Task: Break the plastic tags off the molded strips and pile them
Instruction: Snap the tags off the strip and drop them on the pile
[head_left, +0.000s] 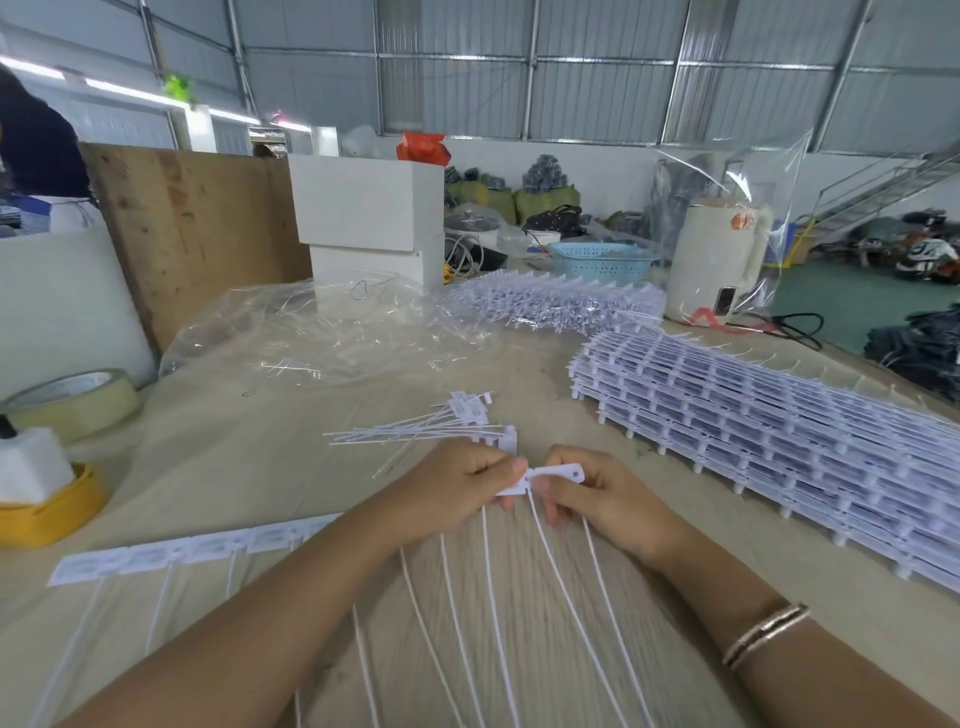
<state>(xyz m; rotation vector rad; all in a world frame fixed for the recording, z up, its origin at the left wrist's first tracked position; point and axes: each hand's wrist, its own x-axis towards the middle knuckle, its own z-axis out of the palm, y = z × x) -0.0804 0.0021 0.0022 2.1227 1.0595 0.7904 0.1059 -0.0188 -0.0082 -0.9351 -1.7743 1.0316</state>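
Left hand (462, 480): pinches molded strip (540, 475).
Right hand (597, 493): pinches the strip's end.
Loose tags (441, 423): just beyond the left hand.

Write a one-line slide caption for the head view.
Both hands pinch a tag strip beside the tag pile.

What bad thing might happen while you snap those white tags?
The left hand and right hand pinch one white plastic tag strip above long thin tails, which might tangle. A freed tag might miss the small pile of loose white tags. The tall stack of white molded strips nearby might get bumped.
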